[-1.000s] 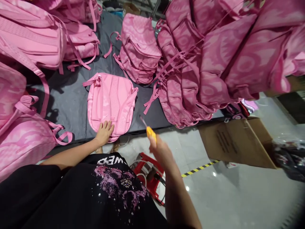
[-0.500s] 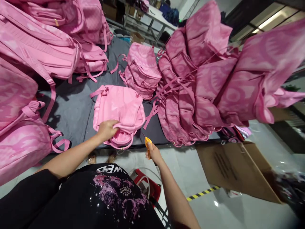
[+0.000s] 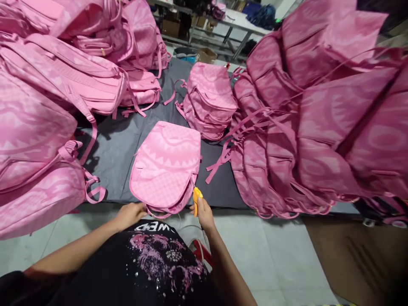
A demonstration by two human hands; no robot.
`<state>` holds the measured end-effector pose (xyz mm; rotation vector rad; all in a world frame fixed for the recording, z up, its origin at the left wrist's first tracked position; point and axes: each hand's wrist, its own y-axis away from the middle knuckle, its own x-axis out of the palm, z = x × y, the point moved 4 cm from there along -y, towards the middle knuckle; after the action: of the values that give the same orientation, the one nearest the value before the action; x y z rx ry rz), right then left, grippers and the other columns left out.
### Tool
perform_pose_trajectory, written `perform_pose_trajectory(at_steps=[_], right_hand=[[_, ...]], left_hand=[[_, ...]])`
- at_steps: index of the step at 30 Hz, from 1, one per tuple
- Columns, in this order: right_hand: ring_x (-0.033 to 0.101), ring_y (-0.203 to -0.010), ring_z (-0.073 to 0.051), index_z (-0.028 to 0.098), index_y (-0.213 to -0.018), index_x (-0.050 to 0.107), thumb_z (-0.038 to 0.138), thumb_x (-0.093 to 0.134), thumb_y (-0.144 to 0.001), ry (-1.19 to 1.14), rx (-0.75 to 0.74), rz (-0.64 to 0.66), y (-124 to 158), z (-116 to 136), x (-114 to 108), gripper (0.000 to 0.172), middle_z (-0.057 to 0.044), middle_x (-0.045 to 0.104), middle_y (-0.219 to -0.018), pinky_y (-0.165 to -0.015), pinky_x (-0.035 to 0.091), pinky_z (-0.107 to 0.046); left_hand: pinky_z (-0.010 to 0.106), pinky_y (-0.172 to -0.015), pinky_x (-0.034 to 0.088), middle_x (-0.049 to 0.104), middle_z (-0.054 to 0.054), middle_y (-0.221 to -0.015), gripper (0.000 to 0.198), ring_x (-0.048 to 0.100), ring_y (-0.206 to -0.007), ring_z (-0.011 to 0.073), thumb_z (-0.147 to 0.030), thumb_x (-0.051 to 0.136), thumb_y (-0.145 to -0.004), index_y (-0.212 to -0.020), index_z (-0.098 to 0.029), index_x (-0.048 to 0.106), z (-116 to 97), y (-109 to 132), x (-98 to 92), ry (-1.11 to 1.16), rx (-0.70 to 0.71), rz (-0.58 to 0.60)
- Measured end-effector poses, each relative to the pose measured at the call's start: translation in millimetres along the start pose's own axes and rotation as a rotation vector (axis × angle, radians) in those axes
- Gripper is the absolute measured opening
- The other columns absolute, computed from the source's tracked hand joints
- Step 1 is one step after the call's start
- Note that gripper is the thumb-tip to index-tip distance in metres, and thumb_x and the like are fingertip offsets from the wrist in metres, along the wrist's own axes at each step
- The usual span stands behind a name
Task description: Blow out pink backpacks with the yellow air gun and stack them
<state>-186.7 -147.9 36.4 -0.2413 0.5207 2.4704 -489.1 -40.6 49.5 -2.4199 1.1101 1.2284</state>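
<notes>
A pink patterned backpack lies front side up on the dark table cover, its bottom edge towards me. My left hand is closed at the backpack's near left corner, fingers pinching its edge. My right hand is wrapped round yellow-handled thread snips, held upright beside the near right side of the backpack. The blades of the snips are hard to make out against the pink fabric.
Another pink backpack stands just behind. Piled backpacks fill the left side, and a row of upright backpacks leans on the right. A cardboard box stands on the floor at right, and something red is below the table edge.
The backpack has been turned over, from its strap side to its patterned front. My left hand has moved down to its near left corner. The view has shifted left.
</notes>
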Motion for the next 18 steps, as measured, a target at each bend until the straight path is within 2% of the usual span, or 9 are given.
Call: perform_pose_trajectory(at_steps=[2, 4, 6, 8, 11, 12, 14, 16, 18], right_hand=[[0.061, -0.052, -0.021, 0.019, -0.092, 0.056, 0.09, 0.047, -0.068, -0.032, 0.061, 0.009, -1, -9, 2, 0.075, -0.005, 0.065, -0.065, -0.046, 0.045, -0.032], [0.062, -0.053, -0.022, 0.019, -0.093, 0.057, 0.088, 0.049, -0.067, -0.069, 0.078, 0.015, 3, -15, 2, 0.075, -0.005, 0.066, -0.066, -0.047, 0.045, -0.032], [0.064, -0.056, -0.023, 0.019, -0.097, 0.058, 0.085, 0.051, -0.07, -0.091, 0.083, 0.028, 11, -20, -2, 0.072, -0.005, 0.067, -0.067, -0.05, 0.047, -0.033], [0.065, -0.058, -0.023, 0.018, -0.095, 0.059, 0.085, 0.047, -0.075, -0.089, 0.101, 0.048, 23, -24, -10, 0.07, -0.006, 0.067, -0.067, -0.053, 0.048, -0.034], [0.06, -0.055, -0.02, 0.018, -0.077, 0.058, 0.083, 0.03, -0.086, -0.024, 0.043, 0.04, 46, -26, -27, 0.071, -0.007, 0.064, -0.062, -0.055, 0.045, -0.031], [0.058, -0.054, -0.018, 0.018, -0.072, 0.057, 0.08, 0.025, -0.089, 0.009, -0.01, 0.009, 53, -24, -34, 0.072, -0.007, 0.062, -0.06, -0.056, 0.043, -0.03], [0.054, -0.055, -0.016, 0.018, -0.065, 0.055, 0.073, 0.02, -0.096, 0.066, -0.139, -0.078, 66, -16, -47, 0.072, -0.005, 0.058, -0.057, -0.06, 0.041, -0.03], [0.053, -0.059, -0.016, 0.019, -0.061, 0.053, 0.067, 0.017, -0.099, 0.104, -0.266, -0.138, 74, -7, -56, 0.071, -0.005, 0.057, -0.059, -0.065, 0.042, -0.03], [0.054, -0.061, -0.018, 0.019, -0.061, 0.054, 0.064, 0.016, -0.1, 0.128, -0.36, -0.129, 77, -1, -58, 0.071, -0.006, 0.057, -0.061, -0.066, 0.043, -0.031]], left_hand=[[0.049, -0.112, 0.039, 0.054, 0.014, -0.146, 0.06, 0.049, -0.137, 0.0326, -0.027, 0.065, -0.083, -0.142, -0.024, 0.054, 3, 1, -13.4, -0.231, 0.081, -0.099], [0.058, -0.12, 0.021, 0.026, 0.015, -0.164, 0.088, 0.021, -0.152, 0.0364, -0.016, 0.07, -0.073, -0.154, -0.026, 0.037, 5, -13, -22.7, -0.443, 0.193, -0.112], [0.056, -0.119, 0.025, 0.032, 0.013, -0.162, 0.088, 0.025, -0.151, 0.0354, -0.007, 0.067, -0.068, -0.15, -0.027, 0.043, 5, -37, -29.0, -0.509, 0.261, 0.013], [0.043, -0.11, 0.042, 0.057, 0.01, -0.145, 0.072, 0.051, -0.137, 0.0287, -0.004, 0.06, -0.069, -0.139, -0.026, 0.058, -6, -66, -48.1, -0.443, 0.254, 0.013], [0.031, -0.086, 0.052, 0.076, 0.006, -0.113, 0.048, 0.071, -0.102, 0.022, -0.011, 0.055, -0.076, -0.119, -0.024, 0.072, -46, -107, -105.5, -0.284, 0.168, -0.329], [0.029, -0.08, 0.051, 0.077, 0.005, -0.104, 0.04, 0.072, -0.093, 0.0214, -0.015, 0.056, -0.078, -0.113, -0.023, 0.074, -62, -119, -124.6, -0.245, 0.154, -0.429], [0.027, -0.068, 0.045, 0.077, 0.005, -0.085, 0.023, 0.069, -0.077, 0.0195, -0.025, 0.058, -0.083, -0.097, -0.02, 0.076, -89, -140, -152.4, -0.176, 0.137, -0.517], [0.025, -0.06, 0.037, 0.07, 0.003, -0.067, 0.024, 0.062, -0.063, 0.0164, -0.036, 0.058, -0.087, -0.079, -0.018, 0.073, -105, -155, -164.7, -0.122, 0.104, -0.539], [0.025, -0.055, 0.03, 0.062, 0.001, -0.057, 0.035, 0.055, -0.055, 0.0137, -0.043, 0.057, -0.09, -0.068, -0.017, 0.065, -110, -160, -163.5, -0.084, 0.066, -0.564]])
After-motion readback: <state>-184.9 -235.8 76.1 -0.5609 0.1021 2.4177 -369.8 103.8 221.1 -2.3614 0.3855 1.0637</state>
